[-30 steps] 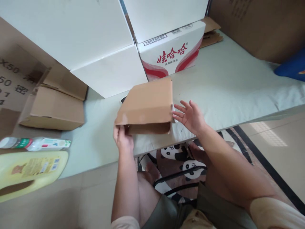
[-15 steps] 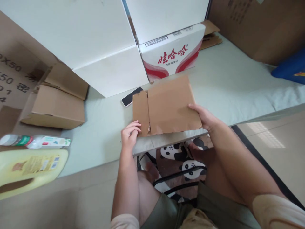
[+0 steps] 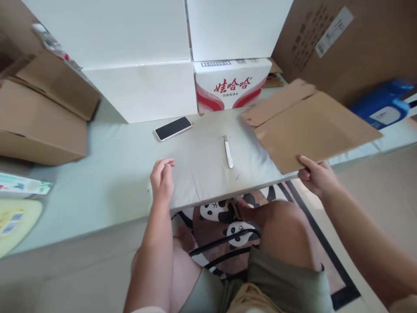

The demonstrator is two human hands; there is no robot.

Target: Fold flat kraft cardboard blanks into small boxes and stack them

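- The cardboard [image 3: 319, 126] is gripped at its near edge by the right hand [image 3: 316, 176] and is held tilted at the right of the frame.
- The left hand [image 3: 163, 180] is loosely half-curled at centre left; nothing is seen held in it.
- Because only one edge is pinched, the sheet could be tipped or dropped.
- The blue bottle [image 3: 382, 108] is partly hidden by the sheet and could be knocked by a wide swing; whether it is touched cannot be told.
- The cutter [image 3: 228, 152] is left uncovered at mid-frame on the tabletop [image 3: 117, 182]; fingers could be nicked if it is brushed.
- The far side is blocked by white boxes [image 3: 146, 91], a carton [image 3: 230, 89] and, at upper right, a brown box [image 3: 302, 48].
- The phone [image 3: 173, 128] is placed beyond the left hand.
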